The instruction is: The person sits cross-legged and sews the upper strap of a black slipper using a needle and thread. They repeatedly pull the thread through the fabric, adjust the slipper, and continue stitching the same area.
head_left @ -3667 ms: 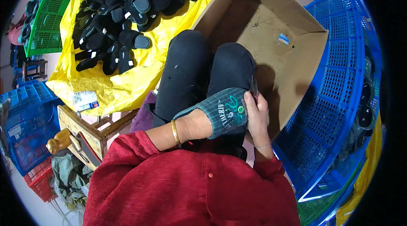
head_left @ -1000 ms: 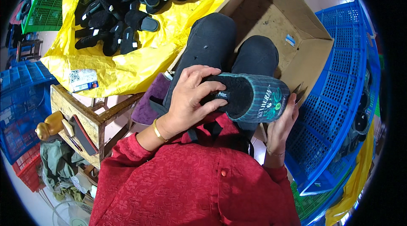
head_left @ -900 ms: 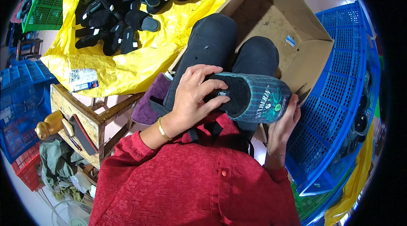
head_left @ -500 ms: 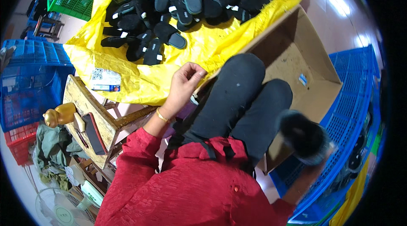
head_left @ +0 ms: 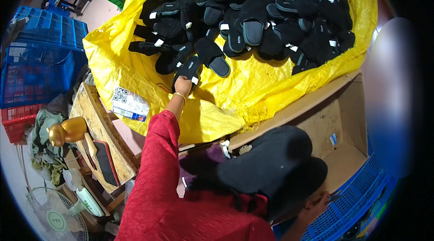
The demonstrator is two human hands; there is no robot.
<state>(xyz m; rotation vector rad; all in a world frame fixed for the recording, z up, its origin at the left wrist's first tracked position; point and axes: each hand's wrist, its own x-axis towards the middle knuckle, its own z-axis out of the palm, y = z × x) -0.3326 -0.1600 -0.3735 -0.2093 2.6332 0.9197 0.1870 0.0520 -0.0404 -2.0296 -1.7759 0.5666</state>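
Note:
A wide yellow woven sack (head_left: 217, 116) lies spread open, with a pile of black fuzzy slippers (head_left: 253, 12) on it, several with white tags. My left hand (head_left: 183, 85) reaches to the near edge of the pile. Its fingers are closed on the near end of one black slipper (head_left: 188, 68), which rests on the sack. Another slipper (head_left: 214, 57), its grey insole showing, lies just right of it. My right hand (head_left: 315, 205) is low beside my knee, above a blue crate (head_left: 346, 202). Its fingers are curled, and a small dark thin thing juts out by them, too dim to name.
An open cardboard box (head_left: 348, 139) stands beyond my knees. On the left, a worn wooden stool (head_left: 106, 125) bears a gold figurine (head_left: 68, 131) and a dark red-edged phone (head_left: 107, 164). Blue crates (head_left: 40, 60) and a fan (head_left: 56, 220) are farther left.
My left hand has moved forward from above my lap and taken hold of a slipper. The slipper my right hand held is out of it. The view has shifted.

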